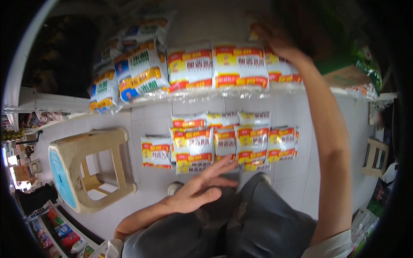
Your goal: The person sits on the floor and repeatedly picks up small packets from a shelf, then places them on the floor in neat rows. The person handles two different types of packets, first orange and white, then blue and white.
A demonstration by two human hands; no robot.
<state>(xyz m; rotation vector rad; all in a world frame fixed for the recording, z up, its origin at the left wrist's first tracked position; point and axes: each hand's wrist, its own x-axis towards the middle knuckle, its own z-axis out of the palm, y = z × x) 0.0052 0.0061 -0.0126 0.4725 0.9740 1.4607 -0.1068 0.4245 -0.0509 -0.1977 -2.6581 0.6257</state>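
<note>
My left hand (202, 187) hovers over my knees with its fingers spread and nothing in it. Just beyond its fingertips, several white pouches with red and yellow bands lie in stacks on the floor, among them a front pouch (193, 146). My right arm stretches up to the shelf. There my right hand (282, 43) is over the right end of a row of matching pouches, above the rightmost pouch (282, 66). Its fingers are dark and blurred, beside another red and yellow pouch (253, 26) farther back; whether they grip it is unclear.
White, blue and orange pouches (142, 69) are piled on the shelf's left part. A beige plastic stool (92, 150) with a blue top lies on its side at left. A green-trimmed carton (344, 77) is at the shelf's right end. Another stool (375, 157) stands far right.
</note>
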